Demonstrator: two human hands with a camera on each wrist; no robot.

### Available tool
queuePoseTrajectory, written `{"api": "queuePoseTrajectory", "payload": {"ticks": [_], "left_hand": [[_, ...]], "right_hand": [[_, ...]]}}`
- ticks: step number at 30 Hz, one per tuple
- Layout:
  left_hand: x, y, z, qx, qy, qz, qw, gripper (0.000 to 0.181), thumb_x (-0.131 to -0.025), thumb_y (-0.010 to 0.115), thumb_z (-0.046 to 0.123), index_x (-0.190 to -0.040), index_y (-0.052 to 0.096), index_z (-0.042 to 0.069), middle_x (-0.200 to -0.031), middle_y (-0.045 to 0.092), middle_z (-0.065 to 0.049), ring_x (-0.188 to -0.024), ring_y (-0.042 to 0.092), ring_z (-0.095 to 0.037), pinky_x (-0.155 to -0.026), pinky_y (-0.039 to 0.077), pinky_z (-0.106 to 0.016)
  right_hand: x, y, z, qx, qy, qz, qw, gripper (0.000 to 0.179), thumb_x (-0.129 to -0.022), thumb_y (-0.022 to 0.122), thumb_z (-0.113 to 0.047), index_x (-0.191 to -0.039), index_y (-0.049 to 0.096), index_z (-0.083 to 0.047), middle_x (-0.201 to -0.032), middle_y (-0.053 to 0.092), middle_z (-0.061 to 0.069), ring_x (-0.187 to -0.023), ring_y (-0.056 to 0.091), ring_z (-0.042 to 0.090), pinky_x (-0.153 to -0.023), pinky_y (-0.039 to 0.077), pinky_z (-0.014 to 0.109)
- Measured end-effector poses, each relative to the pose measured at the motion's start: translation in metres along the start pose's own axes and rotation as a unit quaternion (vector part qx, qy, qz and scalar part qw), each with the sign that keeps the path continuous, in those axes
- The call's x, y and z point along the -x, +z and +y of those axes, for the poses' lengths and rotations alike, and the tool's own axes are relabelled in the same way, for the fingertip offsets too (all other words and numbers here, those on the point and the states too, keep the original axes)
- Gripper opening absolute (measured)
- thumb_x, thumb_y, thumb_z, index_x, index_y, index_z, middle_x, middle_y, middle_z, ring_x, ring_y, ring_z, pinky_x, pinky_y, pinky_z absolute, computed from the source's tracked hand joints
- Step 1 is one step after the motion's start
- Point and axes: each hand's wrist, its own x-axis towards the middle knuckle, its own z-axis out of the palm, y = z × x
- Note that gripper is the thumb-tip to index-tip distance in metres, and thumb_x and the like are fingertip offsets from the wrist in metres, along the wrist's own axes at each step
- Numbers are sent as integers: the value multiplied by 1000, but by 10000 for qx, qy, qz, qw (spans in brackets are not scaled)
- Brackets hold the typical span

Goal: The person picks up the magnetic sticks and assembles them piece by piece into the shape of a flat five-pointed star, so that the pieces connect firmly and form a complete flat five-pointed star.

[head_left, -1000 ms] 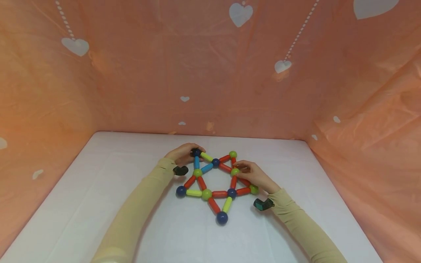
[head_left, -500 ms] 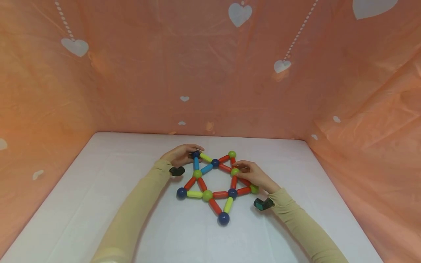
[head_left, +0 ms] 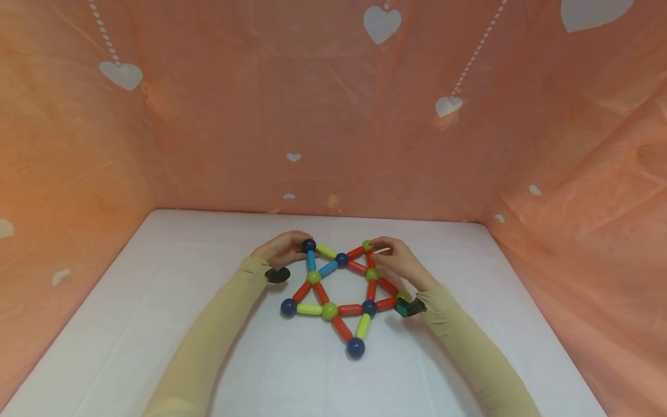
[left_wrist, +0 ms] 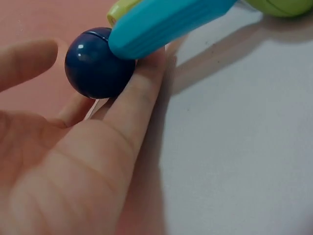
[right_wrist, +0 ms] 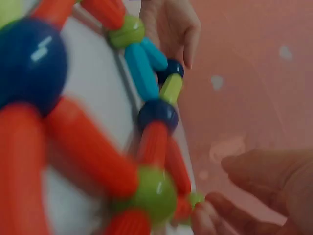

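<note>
A flat star of magnetic rods and balls (head_left: 350,310) lies on the white table, red, blue and yellow-green rods joining dark blue and green balls. My left hand (head_left: 283,248) is at its far left tip, around a dark blue ball (left_wrist: 95,63). The thumb lies along that ball and under the blue rod (left_wrist: 168,24), while one finger stands apart from the ball. At the far right tip, my right hand (head_left: 398,260) has its fingertips right by a green ball (head_left: 366,245). A gap shows between its thumb and fingers in the right wrist view.
White cloth (head_left: 250,376) covers the tabletop. Behind and at both sides hangs an orange sheet (head_left: 333,116) with white hearts, meeting the table's back edge. Dark wrist cameras (head_left: 410,307) sit on both wrists, the right one overlapping the star's right tip.
My right hand has left the inner green ball and moved away from me to the far right green ball. The left hand shifted slightly left and nearer, and the far left ball also moved slightly.
</note>
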Motion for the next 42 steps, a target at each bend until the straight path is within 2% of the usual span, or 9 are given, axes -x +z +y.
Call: {"api": "queuePoseTrajectory", "payload": {"ticks": [5,11,21,27,32,34,37,39,42], "left_hand": [[2,1,0,172,-2,191,9997,23,-108,39,7,-128,44,-3,-123,48,-14,-114,59,-26,-119,36,-47],[3,5,1,-471,1,398,9981,40,-108,42,9,-145,36,-4,-141,46,-22,-128,53,-34,-119,38,-49],[4,1,2,-1018,130,298,9943,43,-107,46,12,-147,38,-1,-138,52,-21,-115,61,-24,-118,41,-49],[4,-3,1,-1107,234,273,9932,43,-107,48,14,-147,41,0,-131,57,-17,-106,64,-19,-116,44,-48],[5,-4,1,-1403,443,183,9889,40,-106,49,12,-143,43,-4,-123,60,-15,-100,66,-15,-104,54,-38],[7,-3,1,-1835,550,156,9813,39,-106,50,11,-141,46,-6,-124,61,-17,-97,66,-13,-97,58,-32],[9,0,3,-2590,697,219,9631,37,-104,53,11,-137,51,-8,-127,61,-22,-93,66,-12,-89,59,-28],[10,3,5,-3036,768,374,9489,36,-103,56,11,-133,56,-8,-127,62,-25,-92,67,-13,-87,60,-27],[13,7,6,-3379,714,639,9363,34,-100,61,13,-129,61,-5,-127,65,-24,-96,67,-16,-89,60,-29]], "right_hand": [[-24,18,-19,-88,-366,-320,9988,40,-97,65,-8,-134,59,4,-130,64,26,-116,65,38,-91,61,40],[-45,38,-30,310,-705,-497,9958,37,-95,67,-7,-130,62,4,-124,67,24,-112,66,36,-97,58,41],[-61,49,-31,546,-870,-563,9931,33,-89,70,0,-122,67,2,-104,73,18,-95,70,25,-86,59,31],[-62,50,-33,613,-846,-597,9927,31,-89,70,1,-120,68,3,-103,73,19,-93,69,24,-84,59,30],[-60,49,-32,521,-860,-645,9928,31,-92,69,-1,-123,67,2,-107,73,19,-99,70,27,-88,59,33],[-57,45,-31,420,-852,-630,9935,32,-93,68,-3,-125,66,2,-109,73,19,-101,70,28,-90,59,35],[-49,36,-27,281,-841,-549,9945,33,-95,67,-5,-127,65,2,-109,73,18,-101,69,28,-91,59,37],[-41,28,-23,260,-904,-507,9943,34,-95,66,-6,-127,64,3,-108,73,19,-101,70,29,-91,59,38],[-26,14,-17,206,-871,-552,9945,37,-95,67,-8,-130,62,4,-110,72,20,-102,70,30,-89,60,38]]}}
